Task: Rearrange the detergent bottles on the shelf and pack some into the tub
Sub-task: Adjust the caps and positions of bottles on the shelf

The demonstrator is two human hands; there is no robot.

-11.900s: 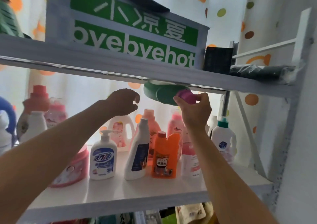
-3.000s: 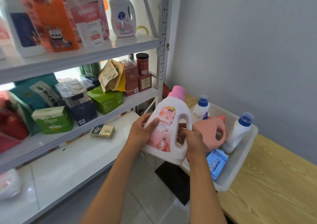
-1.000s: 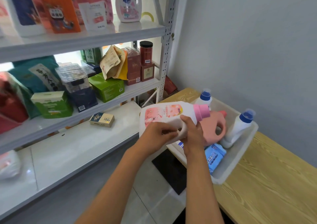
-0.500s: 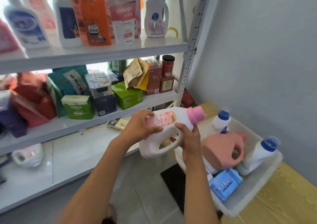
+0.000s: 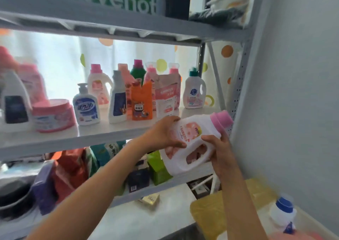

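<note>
I hold a white detergent bottle with a pink cap (image 5: 194, 138) tilted in the air, cap up to the right, just in front of the shelf board (image 5: 55, 138). My left hand (image 5: 163, 134) grips its body from the left. My right hand (image 5: 220, 148) grips the handle side from below. On the shelf stand several bottles, among them a blue-label pump bottle (image 5: 86, 105), an orange bottle (image 5: 141, 103), a pink refill pouch (image 5: 166, 95) and a white bottle with a teal cap (image 5: 194, 91). Only a blue-capped bottle (image 5: 283, 212) of the tub's contents shows at bottom right.
A pink tub-shaped jar (image 5: 54, 115) and more bottles sit at the shelf's left. The lower shelf holds bags and a green box (image 5: 157, 168). A grey upright post (image 5: 240, 81) and the wall stand to the right. A wooden table (image 5: 211, 212) lies below.
I have lifted the pink-capped bottle up from above the tub to the height of the detergent shelf. My view has swung upward with it. Both hands still grip the bottle.
</note>
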